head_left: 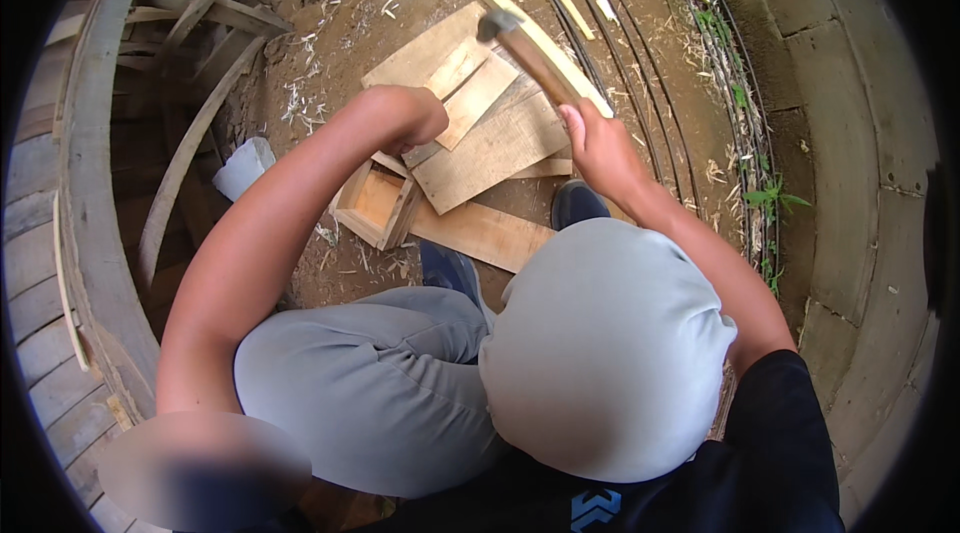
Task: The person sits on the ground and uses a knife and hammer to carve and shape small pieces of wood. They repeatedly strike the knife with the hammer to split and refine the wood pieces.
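Observation:
My right hand (pixel 605 158) is wrapped round the wooden handle of a hammer (pixel 540 61). The hammer's dark metal head is raised above the far end of the boards. Over the near left side of those boards, my left hand (pixel 412 120) is closed with its fingers curled under; what they hold is hidden. Just below that hand sits a small open wooden box (pixel 375 201), tilted, with its inside showing. Beside the box lies a loose pile of flat boards, including a wide one (pixel 490 155) and a narrow pale one (pixel 478 98).
A long pale batten (pixel 535 25) lies beyond the pile. Black cables (pixel 640 58) run along the dirt ground. To the left stands a curved wooden frame (pixel 95 153); a whitish block (pixel 243 169) is near it. A wall (pixel 850 133) rises at the right. Another board (pixel 480 234) lies by my shoes.

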The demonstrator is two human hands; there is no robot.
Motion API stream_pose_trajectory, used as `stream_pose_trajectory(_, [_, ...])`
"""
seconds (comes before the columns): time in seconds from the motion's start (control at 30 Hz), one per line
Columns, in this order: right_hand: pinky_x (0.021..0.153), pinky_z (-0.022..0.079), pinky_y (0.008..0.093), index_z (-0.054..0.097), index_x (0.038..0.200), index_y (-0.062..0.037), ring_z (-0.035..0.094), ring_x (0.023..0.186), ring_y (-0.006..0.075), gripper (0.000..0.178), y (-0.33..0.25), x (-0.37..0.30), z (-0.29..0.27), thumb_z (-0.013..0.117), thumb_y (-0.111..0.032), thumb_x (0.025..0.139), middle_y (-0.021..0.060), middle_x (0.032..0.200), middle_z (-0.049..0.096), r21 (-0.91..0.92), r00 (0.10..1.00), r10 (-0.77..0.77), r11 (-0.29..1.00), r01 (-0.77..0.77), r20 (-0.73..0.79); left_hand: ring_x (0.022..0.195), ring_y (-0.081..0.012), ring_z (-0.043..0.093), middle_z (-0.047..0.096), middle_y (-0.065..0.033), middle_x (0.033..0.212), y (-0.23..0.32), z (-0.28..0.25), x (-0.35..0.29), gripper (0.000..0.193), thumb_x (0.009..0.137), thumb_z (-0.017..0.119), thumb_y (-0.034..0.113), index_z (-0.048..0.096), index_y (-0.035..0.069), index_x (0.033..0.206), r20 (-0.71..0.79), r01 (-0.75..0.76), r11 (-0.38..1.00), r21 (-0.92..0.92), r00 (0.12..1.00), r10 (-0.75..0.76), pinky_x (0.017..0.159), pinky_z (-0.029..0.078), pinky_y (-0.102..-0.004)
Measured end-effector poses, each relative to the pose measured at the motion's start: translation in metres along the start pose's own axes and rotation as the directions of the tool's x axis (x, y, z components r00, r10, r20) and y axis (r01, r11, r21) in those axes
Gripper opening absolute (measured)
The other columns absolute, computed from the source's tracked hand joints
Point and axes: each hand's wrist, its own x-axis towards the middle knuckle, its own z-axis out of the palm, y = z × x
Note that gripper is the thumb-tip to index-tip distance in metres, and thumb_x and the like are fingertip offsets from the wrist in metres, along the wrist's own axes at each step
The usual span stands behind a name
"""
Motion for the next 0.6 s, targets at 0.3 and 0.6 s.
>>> stream_pose_trajectory(0.3, [0.063,0.052,0.0606,0.056,0.104,0.0024,0.065,0.071,0.0538,0.041,-0.011,0.002,0.003,0.046,-0.037,0.109,0.0337,0.072,0.064,0.002,0.998,0.057,0.998,-0.057,0.035,0.054,-0.0220,0.057,0.067,-0.0144,0.080,0.010,-0.015,-0.012,0.034,0.092,0.039,0.018,0.064,-0.005,0.095,0.035,0.101,0.988,-0.115,0.995,-0.098,0.051,0.043,-0.0388])
stream_pose_trajectory(0.6, [0.070,0.050,0.0617,0.058,0.106,0.0025,0.064,0.078,0.0558,0.043,-0.012,-0.011,0.000,0.045,-0.038,0.109,0.0349,0.077,0.065,0.020,0.998,0.043,0.999,-0.044,0.051,0.059,-0.0239,0.062,0.067,-0.0146,0.077,0.022,-0.019,-0.013,0.031,0.090,0.039,0.013,0.065,-0.005,0.090,0.038,0.109,0.994,0.012,0.993,-0.109,0.056,0.048,-0.0401])
